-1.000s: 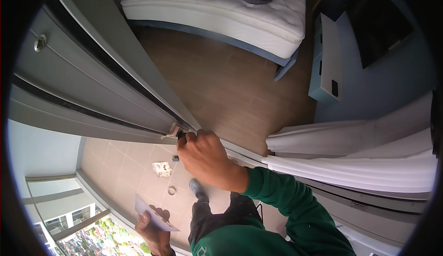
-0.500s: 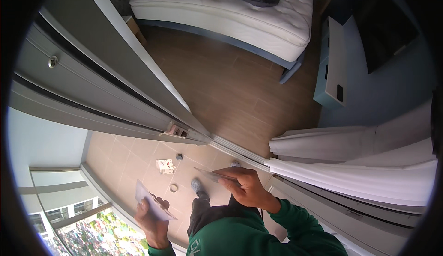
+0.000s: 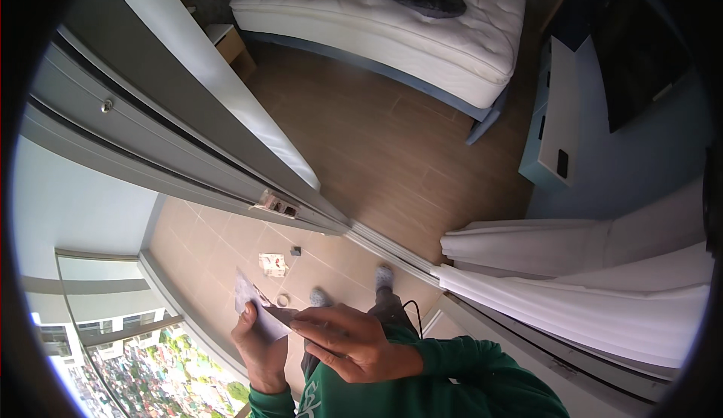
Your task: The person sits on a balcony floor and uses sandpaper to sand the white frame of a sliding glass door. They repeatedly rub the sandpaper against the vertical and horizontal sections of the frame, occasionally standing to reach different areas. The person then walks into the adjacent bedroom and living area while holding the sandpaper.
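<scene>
Right hand (image 3: 354, 340) swung left to right edge of pale plate (image 3: 246, 290), fingers closed on thin dark blade (image 3: 279, 314). Left hand (image 3: 260, 350), curled, grips plate above tiled floor (image 3: 203, 241). Probably best: plate steady, blade flat.

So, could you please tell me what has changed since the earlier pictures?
The right hand has left the fitting on the panel, drawn back toward the body, then gone left to the sheet, holding a flat tool. The left hand keeps the sheet; the packet stays on the floor.
</scene>
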The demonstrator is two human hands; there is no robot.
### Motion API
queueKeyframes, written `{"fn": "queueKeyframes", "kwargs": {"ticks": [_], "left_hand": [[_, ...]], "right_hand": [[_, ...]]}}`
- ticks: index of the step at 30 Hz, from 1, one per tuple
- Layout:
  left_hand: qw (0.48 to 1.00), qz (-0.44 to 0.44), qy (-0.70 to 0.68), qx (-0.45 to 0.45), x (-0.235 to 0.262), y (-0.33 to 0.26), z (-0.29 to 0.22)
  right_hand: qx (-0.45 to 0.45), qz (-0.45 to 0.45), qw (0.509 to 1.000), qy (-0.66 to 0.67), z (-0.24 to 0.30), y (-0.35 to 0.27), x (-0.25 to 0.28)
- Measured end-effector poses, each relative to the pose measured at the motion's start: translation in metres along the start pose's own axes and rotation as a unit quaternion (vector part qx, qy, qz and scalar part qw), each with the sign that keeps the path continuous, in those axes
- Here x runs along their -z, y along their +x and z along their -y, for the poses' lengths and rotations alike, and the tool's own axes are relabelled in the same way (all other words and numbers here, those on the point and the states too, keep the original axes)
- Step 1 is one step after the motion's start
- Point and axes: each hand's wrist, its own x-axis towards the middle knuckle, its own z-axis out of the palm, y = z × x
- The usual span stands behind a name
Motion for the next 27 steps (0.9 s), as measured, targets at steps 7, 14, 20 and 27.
{"fn": "queueKeyframes", "kwargs": {"ticks": [7, 14, 20, 27], "left_hand": [[0.987, -0.047, 0.102, -0.113, -0.004, -0.01, -0.006], [0.956, -0.124, 0.209, -0.164, 0.028, -0.019, -0.025], [0.986, -0.066, 0.033, -0.149, 0.032, -0.022, -0.029], [0.987, -0.043, 0.065, -0.143, 0.026, -0.023, -0.023]], "right_hand": [[0.027, 0.048, 0.985, -0.162, -0.018, -0.014, 0.003], [-0.065, 0.043, 0.993, -0.085, -0.064, -0.02, 0.015], [-0.23, -0.01, 0.973, -0.017, -0.108, -0.016, 0.038], [-0.257, -0.052, 0.965, -0.015, -0.14, -0.017, 0.045]]}}
